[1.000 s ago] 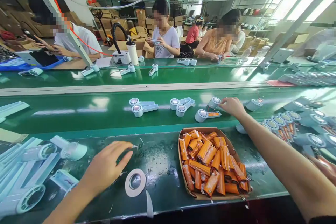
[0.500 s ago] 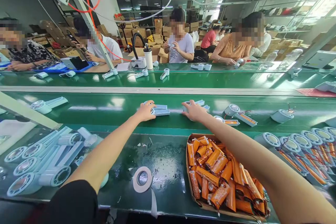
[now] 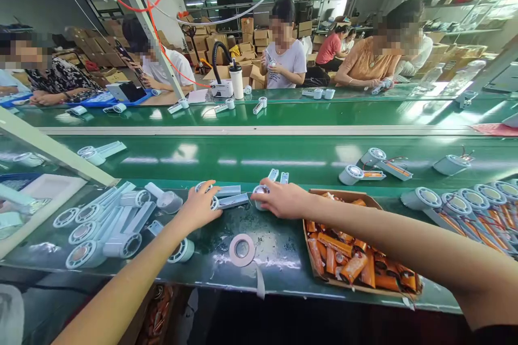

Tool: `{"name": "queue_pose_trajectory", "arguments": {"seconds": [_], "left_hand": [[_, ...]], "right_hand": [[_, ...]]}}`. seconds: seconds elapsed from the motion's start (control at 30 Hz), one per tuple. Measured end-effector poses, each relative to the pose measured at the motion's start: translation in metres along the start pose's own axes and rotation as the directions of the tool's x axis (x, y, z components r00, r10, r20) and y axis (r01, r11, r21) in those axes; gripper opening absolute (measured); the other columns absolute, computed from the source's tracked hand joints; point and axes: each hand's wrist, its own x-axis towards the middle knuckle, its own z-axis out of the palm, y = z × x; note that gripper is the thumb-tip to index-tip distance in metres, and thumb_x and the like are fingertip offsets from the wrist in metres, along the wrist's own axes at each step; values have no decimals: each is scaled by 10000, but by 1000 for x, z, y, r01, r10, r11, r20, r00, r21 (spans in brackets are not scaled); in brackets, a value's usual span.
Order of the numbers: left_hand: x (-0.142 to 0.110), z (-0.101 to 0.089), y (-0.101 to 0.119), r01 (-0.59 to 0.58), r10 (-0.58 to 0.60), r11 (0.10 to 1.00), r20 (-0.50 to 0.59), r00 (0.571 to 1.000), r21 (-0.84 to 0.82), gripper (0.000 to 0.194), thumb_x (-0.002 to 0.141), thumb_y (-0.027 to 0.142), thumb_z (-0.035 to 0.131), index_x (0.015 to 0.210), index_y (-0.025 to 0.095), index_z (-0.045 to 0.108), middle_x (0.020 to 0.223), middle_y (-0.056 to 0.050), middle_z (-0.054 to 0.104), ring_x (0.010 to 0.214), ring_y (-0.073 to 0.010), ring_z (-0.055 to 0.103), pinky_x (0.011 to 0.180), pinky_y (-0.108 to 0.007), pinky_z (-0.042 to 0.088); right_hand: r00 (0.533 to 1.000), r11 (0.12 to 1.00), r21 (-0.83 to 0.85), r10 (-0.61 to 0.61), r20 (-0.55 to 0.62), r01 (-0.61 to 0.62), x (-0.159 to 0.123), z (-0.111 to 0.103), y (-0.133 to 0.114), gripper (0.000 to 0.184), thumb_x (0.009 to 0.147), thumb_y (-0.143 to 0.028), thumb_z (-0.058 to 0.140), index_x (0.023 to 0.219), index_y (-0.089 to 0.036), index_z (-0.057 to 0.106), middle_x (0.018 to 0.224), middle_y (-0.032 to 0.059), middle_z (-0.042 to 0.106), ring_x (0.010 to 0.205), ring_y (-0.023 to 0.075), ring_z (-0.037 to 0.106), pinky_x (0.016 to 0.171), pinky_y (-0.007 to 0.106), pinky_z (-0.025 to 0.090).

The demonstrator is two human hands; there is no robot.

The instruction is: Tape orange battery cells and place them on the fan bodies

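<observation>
My left hand (image 3: pixel 199 208) is closed over the round heads of two light-blue handheld fan housings (image 3: pixel 233 200), whose open handles point right. My right hand (image 3: pixel 280 198) grips the round head of at least one more fan housing (image 3: pixel 259 200); two handle ends (image 3: pixel 278 176) stick out behind the fingers. Both hands are at the near edge of the green belt, over the dark bench. Left of my left hand lies a pile of similar light-blue housings (image 3: pixel 87 230). Under my right forearm is a cardboard box (image 3: pixel 311 259) of orange-wrapped battery packs (image 3: pixel 351 268).
A roll of tape (image 3: pixel 242 250) lies on the bench, its loose end hanging over the edge. Housings with orange batteries stand in a row (image 3: pixel 455 202) at right; others ride the green belt (image 3: pixel 226 145). A slanted metal post (image 3: pixel 60 145) rises at left. Co-workers sit across.
Both hands have drawn the fan housings off the belt, towards me and onto the near bench side. The view has shifted, and one co-worker's hands have moved around a housing.
</observation>
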Motion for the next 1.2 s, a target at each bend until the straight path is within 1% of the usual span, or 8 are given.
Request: {"name": "queue_pose_trajectory", "arguments": {"seconds": [0.13,0.33,0.53,0.67,0.77,0.87,1.0,1.2], "left_hand": [[-43,11,34,-261,259,965,-114,959,-4,749,869,473,763,1540,214,553,1660,-183,463,1572,-481,322,1224,-695,371],[-94,33,62,-588,565,803,-186,804,-100,227,1007,159,579,1162,219,734,1329,-84,729,1232,-268,663,1052,-452,602],[-108,14,80,-627,498,764,-478,724,-154,187,1041,176,515,1161,166,658,1266,-140,718,1475,-374,465,1088,-529,577],[-109,9,84,-639,506,762,-521,688,-104,188,1039,237,561,1197,156,625,1249,-146,711,1484,-398,467,1128,-578,553],[-109,16,81,-630,515,774,-509,690,-69,252,998,219,640,1245,169,634,1227,-120,734,1313,-354,635,1177,-613,513],[-113,24,78,-604,492,796,-542,681,-35,328,961,68,610,1259,204,635,1128,-67,756,1095,-263,729,1186,-620,515],[-117,27,78,-543,388,834,-598,701,-95,453,904,14,624,1310,212,620,1158,-103,733,1377,-377,568,1019,-568,643],[-108,24,97,-616,448,782,-599,664,-97,455,910,-9,575,1319,186,613,1176,-119,726,1410,-383,530,1027,-552,638]], "right_hand": [[999,1000,-21,1,48,0,-12,6,-22,532,1086,-482,522,1605,-384,458,1533,182,537,1222,370,693,778,414,661],[968,929,360,165,-191,-88,-66,-5,-40,466,1069,-457,565,1487,-251,569,1483,159,616,1255,326,675,1044,518,589],[966,173,962,190,178,-211,-101,21,-92,615,959,-565,696,1441,-215,542,1367,150,702,661,124,717,504,232,513],[953,-16,955,-61,296,-298,-110,35,-118,553,910,-691,704,911,-138,723,832,46,765,511,69,594,500,185,435],[918,74,941,-208,338,-330,-122,30,-121,568,928,-711,670,926,-154,779,787,20,758,524,80,615,546,193,464],[923,446,880,-247,295,-162,-136,14,-106,482,937,-664,705,981,-198,819,774,18,768,641,139,697,612,227,480],[969,844,480,239,62,-239,-152,-10,-65,305,993,-502,705,1112,-236,797,1046,69,821,910,224,759,820,307,538],[842,853,-58,521,142,-518,-153,-1,-30,216,998,-271,650,1174,-220,765,1137,122,802,1161,338,703,916,406,562]]}}
